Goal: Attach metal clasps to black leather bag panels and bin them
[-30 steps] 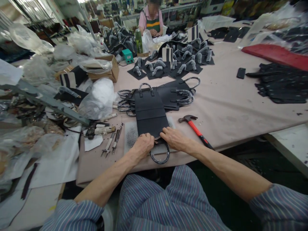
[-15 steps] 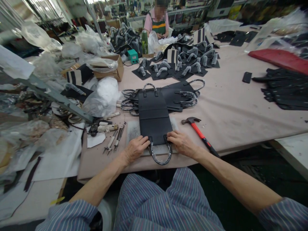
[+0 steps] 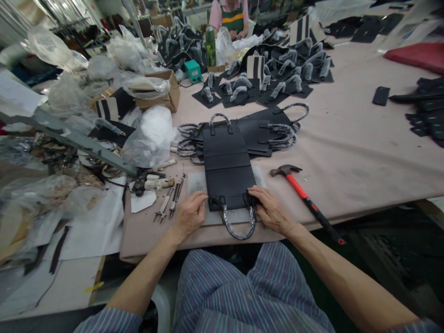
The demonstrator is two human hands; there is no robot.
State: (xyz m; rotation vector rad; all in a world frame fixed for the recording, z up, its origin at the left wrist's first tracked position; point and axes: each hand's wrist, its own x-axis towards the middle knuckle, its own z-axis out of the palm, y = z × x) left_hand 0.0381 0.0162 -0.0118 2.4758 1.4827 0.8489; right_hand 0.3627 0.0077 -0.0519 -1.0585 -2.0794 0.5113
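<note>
A flat black leather bag panel (image 3: pixel 227 162) lies lengthwise on the table in front of me, a wrapped handle at each end. The near handle (image 3: pixel 238 225) curves toward the table edge. My left hand (image 3: pixel 190 213) rests at the panel's near left corner, its fingers bent and pressed on the edge by the handle's left tab. At the near right corner my right hand (image 3: pixel 269 209) presses down beside the right tab, fingers curled over the edge. Neither hand lifts the panel.
A red-handled hammer (image 3: pixel 305 198) lies right of the panel. Small metal tools (image 3: pixel 169 200) and plastic bags (image 3: pixel 149 136) sit to the left. More black panels with handles (image 3: pixel 274 132) are stacked behind. Across the table a person in an apron (image 3: pixel 232 18) works.
My hands slid apart from the handle's middle to the panel's two near corners, uncovering the handle. The view tilted down a little.
</note>
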